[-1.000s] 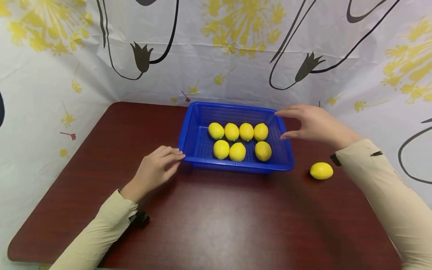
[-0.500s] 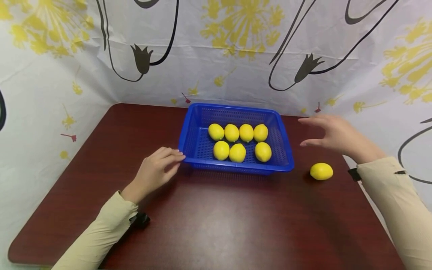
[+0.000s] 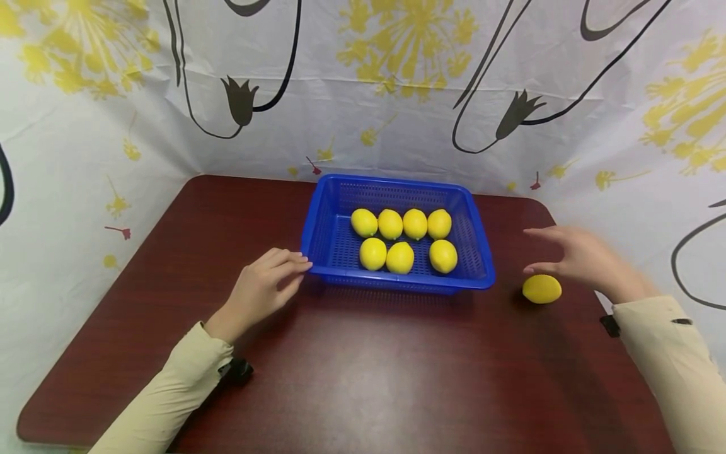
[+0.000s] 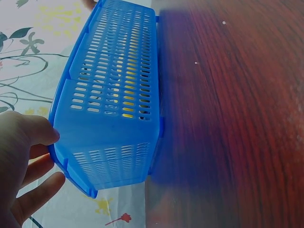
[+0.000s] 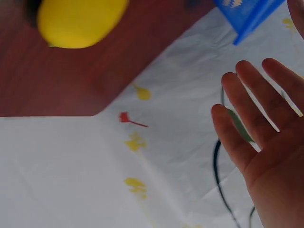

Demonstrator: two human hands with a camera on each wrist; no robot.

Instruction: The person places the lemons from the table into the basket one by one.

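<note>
A blue plastic basket (image 3: 397, 277) with slotted walls stands on the table, with several yellow lemons (image 3: 399, 257) lying in two rows inside. At its near left corner my left hand (image 3: 263, 284) pinches the rim; in the left wrist view the thumb (image 4: 45, 130) lies against the rim's outer side. To the right of the basket, one single lemon (image 3: 542, 289) lies on the table. My right hand (image 3: 595, 261) hovers just above and behind this lemon, thumb and fingers spread apart, holding nothing. The right wrist view shows its palm and straight fingers (image 5: 259, 99), apart from the lemon (image 5: 80, 21).
The dark red-brown table (image 3: 351, 366) has a glossy top and rounded corners. A white sheet (image 3: 351, 94) printed with yellow and dark flowers hangs right behind it and along both sides.
My right hand has moved away from the basket's right rim, rightward and toward me, to above the single lemon. The left hand and the basket have stayed in place.
</note>
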